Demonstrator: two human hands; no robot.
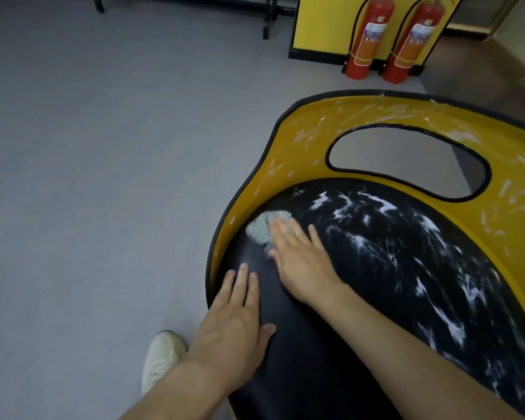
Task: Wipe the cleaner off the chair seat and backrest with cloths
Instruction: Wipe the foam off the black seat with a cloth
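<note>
Right hand (300,259) flat, pressing grey cloth (261,228) mid-frame; left hand (234,322) flat on black seat (315,374); I see white cleaner streaks (387,207) frame right.

Two red fire extinguishers (366,40) stand against a yellow panel (322,22) on grey floor (103,147).

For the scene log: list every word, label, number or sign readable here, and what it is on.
No text here can be read.
On the left fire extinguisher: a label with red characters, too blurred to read.
On the right fire extinguisher: a similar label, too blurred to read.
On the chair seat, backrest and cloth: no text visible.
</note>
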